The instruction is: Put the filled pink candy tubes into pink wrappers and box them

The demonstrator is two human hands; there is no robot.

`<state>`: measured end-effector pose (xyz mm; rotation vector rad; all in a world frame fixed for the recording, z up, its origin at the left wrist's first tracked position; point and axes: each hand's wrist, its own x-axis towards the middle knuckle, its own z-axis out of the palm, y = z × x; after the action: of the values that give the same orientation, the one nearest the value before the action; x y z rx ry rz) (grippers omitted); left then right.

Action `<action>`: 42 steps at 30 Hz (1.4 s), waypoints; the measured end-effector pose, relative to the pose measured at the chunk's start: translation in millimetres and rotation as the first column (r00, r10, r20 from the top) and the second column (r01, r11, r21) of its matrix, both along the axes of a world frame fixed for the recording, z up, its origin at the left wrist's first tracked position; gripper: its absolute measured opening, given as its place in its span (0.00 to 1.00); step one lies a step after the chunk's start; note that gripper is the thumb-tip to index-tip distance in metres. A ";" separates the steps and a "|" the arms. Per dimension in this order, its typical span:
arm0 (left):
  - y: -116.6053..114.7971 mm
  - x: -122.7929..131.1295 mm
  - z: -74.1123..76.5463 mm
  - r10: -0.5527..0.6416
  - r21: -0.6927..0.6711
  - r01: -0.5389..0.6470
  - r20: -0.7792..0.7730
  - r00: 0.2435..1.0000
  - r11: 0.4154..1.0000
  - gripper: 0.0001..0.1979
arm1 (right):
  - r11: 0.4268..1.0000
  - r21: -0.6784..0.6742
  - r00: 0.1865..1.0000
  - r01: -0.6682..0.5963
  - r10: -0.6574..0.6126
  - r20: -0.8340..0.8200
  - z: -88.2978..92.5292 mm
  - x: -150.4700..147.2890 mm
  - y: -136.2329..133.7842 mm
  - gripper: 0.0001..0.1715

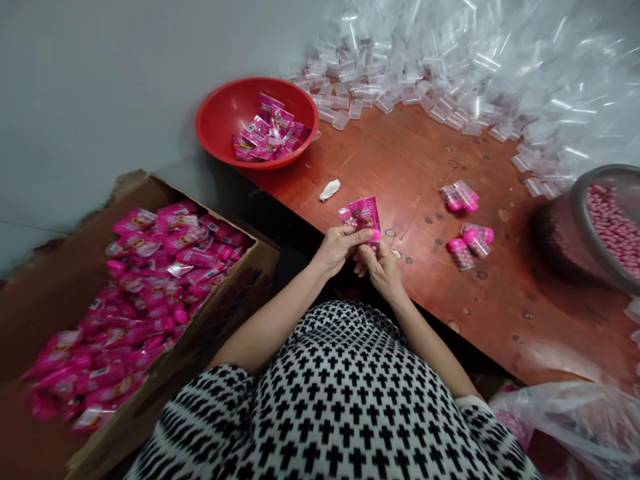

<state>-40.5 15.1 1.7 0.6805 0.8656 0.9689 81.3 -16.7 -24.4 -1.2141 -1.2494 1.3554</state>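
Note:
My left hand [336, 250] and my right hand [384, 268] meet at the table's near edge, both closed on one pink printed packet [369, 210]. A bright pink cap [374, 235] shows at the packet's lower end, between my fingers. The fingers partly hide what is below the cap. To the right on the table lie small clear bottles with pink caps, in two groups: one pair [459, 197] farther back and a second cluster [470, 245] nearer. Pink beads show through their walls.
A red bowl [210, 137] of pink packets stands at the table's back left. Clear empty tubes [450, 87] are heaped across the back. At right is a grey bucket [565, 230] of pink beads. A cardboard box [220, 320] of filled pink packets sits lower left. White scrap [329, 190] lies nearby.

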 end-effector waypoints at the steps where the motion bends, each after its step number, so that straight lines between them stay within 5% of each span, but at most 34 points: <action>1: 0.5 -0.9 0.0 -0.030 0.008 0.030 -0.007 1.000 1.000 0.20 | 0.999 -0.029 0.998 -0.031 0.030 -0.054 0.0 0.3 0.6 0.21; 6: 1.8 -4.1 -1.1 -0.110 0.061 0.112 -0.046 0.993 0.992 0.18 | 0.976 -0.130 0.957 -0.174 0.137 -0.254 -0.5 4.2 4.2 0.24; 10: -0.5 -2.3 -2.5 -0.056 0.111 0.065 -0.081 0.995 0.992 0.18 | 0.995 -0.060 0.992 -0.080 0.074 -0.105 0.4 5.2 4.5 0.22; 17: 2.2 0.4 -3.4 0.169 -0.032 -0.167 0.039 0.985 0.985 0.16 | 0.987 -0.159 0.945 -0.003 -0.049 -0.323 4.3 6.2 -4.0 0.22; 22: -2.4 4.8 -7.0 0.161 -0.086 -0.157 0.049 0.986 0.984 0.18 | 0.977 -0.162 0.930 0.142 -0.188 -0.317 0.4 6.5 -10.1 0.20; 31: -9.3 10.8 0.2 0.245 -0.061 -0.240 0.099 0.964 0.969 0.19 | 0.969 -0.010 0.947 0.247 -0.244 -0.210 8.3 -0.4 -16.4 0.17; 37: -15.6 10.7 -5.6 0.089 -0.094 -0.080 0.100 0.991 0.992 0.18 | 0.959 -0.202 0.882 0.197 -0.264 -0.390 7.7 0.3 -11.8 0.20; 42: -14.0 3.9 -3.9 0.109 -0.097 -0.099 0.108 0.988 0.990 0.16 | 0.970 -0.204 0.883 0.128 -0.205 -0.421 7.3 1.1 -12.3 0.22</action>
<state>-36.6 1.1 -2.2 0.5010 0.8470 1.0447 82.4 -29.0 -17.1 -1.0235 -0.7034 1.5238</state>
